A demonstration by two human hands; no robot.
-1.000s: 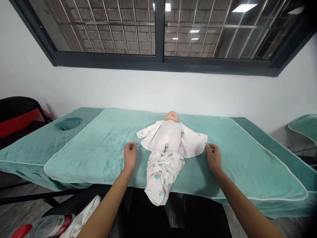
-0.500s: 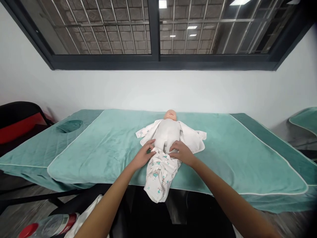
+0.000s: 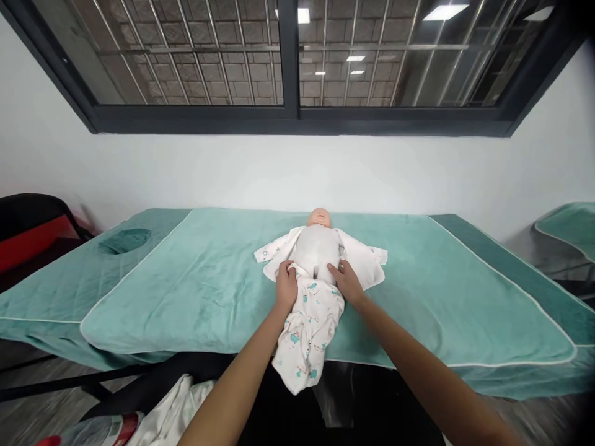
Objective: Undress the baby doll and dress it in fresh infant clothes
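A baby doll [image 3: 318, 246] with a pale grey body lies on its back, head toward the wall. Beneath it spreads an open white baby jacket [image 3: 360, 257], sleeves out to both sides. White baby trousers [image 3: 307, 322] with a small green print cover its lower legs and hang over the bed's front edge. My left hand [image 3: 287, 286] is closed on the trousers' upper edge beside the doll's leg. My right hand [image 3: 346, 282] curls round the doll's other upper leg, thumb on top; whether its hidden fingers also hold the trousers is unclear.
The doll rests on a padded bed with a green cover [image 3: 195, 285] and a face hole [image 3: 124, 240]. Behind are a white wall and a barred window. A black and red chair [image 3: 37, 241] stands left. A red-capped bottle [image 3: 100, 430] and white cloth [image 3: 170, 409] lie lower left.
The trousers have been drawn higher up the doll's legs. My left hand has closed on their edge and turned upright. My right hand has shifted outward to the side of the leg.
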